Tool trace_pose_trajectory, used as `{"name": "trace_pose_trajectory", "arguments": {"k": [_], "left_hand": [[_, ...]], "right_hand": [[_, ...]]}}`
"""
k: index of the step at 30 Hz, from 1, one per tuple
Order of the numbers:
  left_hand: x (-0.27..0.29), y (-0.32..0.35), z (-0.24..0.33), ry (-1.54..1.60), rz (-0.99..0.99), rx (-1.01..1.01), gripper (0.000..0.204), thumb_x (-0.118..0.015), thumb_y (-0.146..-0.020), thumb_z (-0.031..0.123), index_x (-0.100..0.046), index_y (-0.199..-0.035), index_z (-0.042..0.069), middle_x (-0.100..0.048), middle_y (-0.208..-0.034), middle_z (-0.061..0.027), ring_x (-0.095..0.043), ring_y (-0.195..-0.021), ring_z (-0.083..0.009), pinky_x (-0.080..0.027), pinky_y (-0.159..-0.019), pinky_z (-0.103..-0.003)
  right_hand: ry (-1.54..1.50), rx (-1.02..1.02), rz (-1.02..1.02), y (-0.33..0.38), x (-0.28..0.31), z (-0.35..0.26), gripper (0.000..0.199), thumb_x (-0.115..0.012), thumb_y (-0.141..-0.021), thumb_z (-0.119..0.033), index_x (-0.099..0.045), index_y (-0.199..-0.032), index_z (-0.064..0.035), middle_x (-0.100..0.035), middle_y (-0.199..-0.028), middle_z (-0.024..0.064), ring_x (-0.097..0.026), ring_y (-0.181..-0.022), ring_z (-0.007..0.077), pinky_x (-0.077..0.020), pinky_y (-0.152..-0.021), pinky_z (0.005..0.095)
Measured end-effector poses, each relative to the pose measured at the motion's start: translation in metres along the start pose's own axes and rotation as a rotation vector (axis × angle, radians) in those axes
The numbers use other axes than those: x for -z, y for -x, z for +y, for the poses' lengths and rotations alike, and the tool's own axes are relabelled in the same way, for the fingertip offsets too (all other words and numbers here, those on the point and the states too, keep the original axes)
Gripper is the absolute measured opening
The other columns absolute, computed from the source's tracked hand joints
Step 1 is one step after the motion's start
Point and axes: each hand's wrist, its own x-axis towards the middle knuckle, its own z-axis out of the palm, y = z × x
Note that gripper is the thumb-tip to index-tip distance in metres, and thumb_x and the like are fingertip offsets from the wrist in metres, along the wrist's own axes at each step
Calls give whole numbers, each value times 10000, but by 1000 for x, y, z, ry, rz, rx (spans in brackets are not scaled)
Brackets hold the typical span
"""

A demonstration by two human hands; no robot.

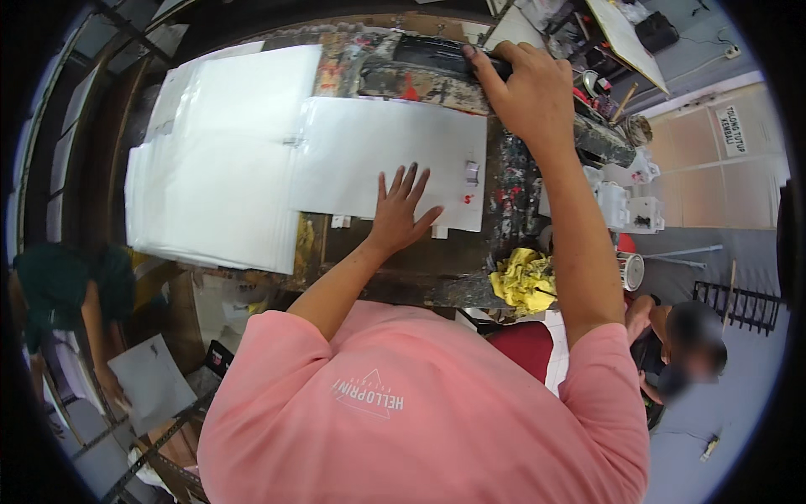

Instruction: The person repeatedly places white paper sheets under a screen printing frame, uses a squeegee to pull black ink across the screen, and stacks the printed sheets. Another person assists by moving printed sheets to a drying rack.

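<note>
My left hand [401,210] lies flat with its fingers spread on a white sheet [344,160]. Near the sheet's right end are a small purplish printed patch [472,174] and a red mark [468,199]. At the far right of the table, my right hand [535,91] is closed over a dark ink-stained bar [432,54]. What its fingers do underneath is hidden, and whether the bar belongs to a frame I cannot tell. A thick pile of white sheets [214,160] lies left of my left hand, its edge meeting the single sheet.
The paint-smeared table [403,286] carries a crumpled yellow cloth [525,280] at its near right corner. White containers [617,206] and a tin [631,272] stand beyond its right side. One person [71,294] holds a sheet at left; another person [672,344] is at right.
</note>
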Motion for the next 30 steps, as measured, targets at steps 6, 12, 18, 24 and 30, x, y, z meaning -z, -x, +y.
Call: {"name": "trace_pose_trajectory", "arguments": {"k": [6, 12, 18, 24, 30], "left_hand": [[102, -5, 51, 1677, 261, 367, 1099, -484, -1000, 802, -256, -1630, -69, -419, -1605, -239, -432, -1517, -379, -393, -1256, -518], [62, 52, -2, 1784, 139, 987, 1182, -490, -973, 840, -105, -1620, -71, -344, -1613, -351, -429, -1511, -417, -397, -1263, -530], [45, 62, -27, 1730, -19, 1004, 940, -462, -1065, 715, -361, -1539, -89, -579, -1453, -314, -607, -1372, -404, -501, -1183, -493], [41, 73, -39, 1757, -88, 983, 728, -447, -1122, 598, -484, -1392, -78, -634, -1385, -285, -630, -1343, -395, -501, -1188, -532], [31, 92, -40, 1705, -62, 797, 588, -459, -1139, 540, -514, -1308, -20, -634, -1378, -273, -648, -1324, -387, -501, -1182, -549]], "right_hand": [[36, 38, -396, 72, -12, -8, 653, -684, -945, -562, -597, -1324, -39, -684, -1164, 188, -632, -1126, 389, -470, -913, 541], [-212, -8, -681, 136, -100, 26, 478, -738, -826, -107, -714, -1303, -89, -666, -1298, 156, -596, -1227, 382, -479, -1001, 535], [-107, -89, -476, 50, -250, 100, 446, -721, -857, -88, -733, -1300, -139, -744, -1303, 88, -678, -1183, 317, -447, -1021, 505], [13, -56, -574, -6, -326, 134, 425, -717, -881, -139, -684, -1305, -157, -744, -1239, 82, -671, -1229, 301, -426, -1039, 582], [50, -52, -654, 2, -313, 116, 397, -713, -919, -206, -648, -1307, -157, -729, -1215, 77, -663, -1227, 312, -410, -1048, 611]]}}
